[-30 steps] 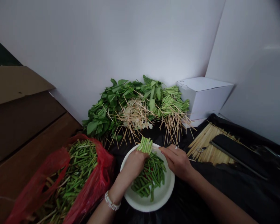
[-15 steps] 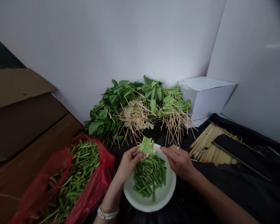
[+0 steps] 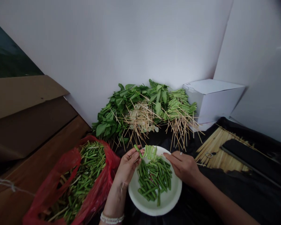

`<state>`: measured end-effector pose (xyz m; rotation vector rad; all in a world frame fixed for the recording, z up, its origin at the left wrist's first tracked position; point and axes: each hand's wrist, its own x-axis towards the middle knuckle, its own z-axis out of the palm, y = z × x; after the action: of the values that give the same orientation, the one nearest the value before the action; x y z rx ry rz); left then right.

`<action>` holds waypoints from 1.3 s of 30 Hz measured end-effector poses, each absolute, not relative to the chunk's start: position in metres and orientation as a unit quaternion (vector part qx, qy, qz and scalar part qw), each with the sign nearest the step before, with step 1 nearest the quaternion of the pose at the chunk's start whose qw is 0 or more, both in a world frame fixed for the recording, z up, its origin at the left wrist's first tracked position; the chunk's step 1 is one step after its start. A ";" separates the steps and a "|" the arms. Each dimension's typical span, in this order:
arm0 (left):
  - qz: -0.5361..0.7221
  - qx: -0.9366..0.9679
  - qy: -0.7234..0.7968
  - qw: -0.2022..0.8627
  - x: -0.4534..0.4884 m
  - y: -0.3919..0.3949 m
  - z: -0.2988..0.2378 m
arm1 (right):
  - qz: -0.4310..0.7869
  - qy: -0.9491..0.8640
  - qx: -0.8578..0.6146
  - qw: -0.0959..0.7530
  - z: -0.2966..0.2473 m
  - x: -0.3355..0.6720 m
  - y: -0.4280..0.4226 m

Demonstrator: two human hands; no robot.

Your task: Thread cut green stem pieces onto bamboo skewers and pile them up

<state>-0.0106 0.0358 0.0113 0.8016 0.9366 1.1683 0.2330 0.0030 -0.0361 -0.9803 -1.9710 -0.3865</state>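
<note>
Left hand (image 3: 128,163) pinched a stalk (image 3: 138,150), probably light, crisp, best held mid-length; right hand (image 3: 184,165) gripped the loaded skewer (image 3: 150,152)!

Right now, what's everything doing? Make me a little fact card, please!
Left hand: pinching a green stem piece
Right hand: by the bowl's right side; grip unclear
Between hands: a row of paler stems
White bowl: holds loose cut stems
Red bag: left of the bowl, with chopped pieces
Behind bowl: leafy greens, skewered stems
Far right: wooden sticks under a dark flat object
</note>
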 end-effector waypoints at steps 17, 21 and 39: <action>0.550 0.348 0.431 0.624 -0.004 0.035 0.015 | -0.154 -0.802 -0.391 0.424 -0.034 0.232 0.002; 0.545 0.354 0.440 0.620 -0.005 0.035 0.015 | -0.160 -0.801 -0.390 0.426 -0.033 0.232 0.002; 0.569 0.324 0.447 0.609 -0.007 0.037 0.008 | -0.125 -0.806 -0.388 0.429 -0.037 0.231 0.002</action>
<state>-0.0073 0.0375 0.0080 0.7482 1.0317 1.3150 0.2314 0.0020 -0.0374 -0.9673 -2.0129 -0.3129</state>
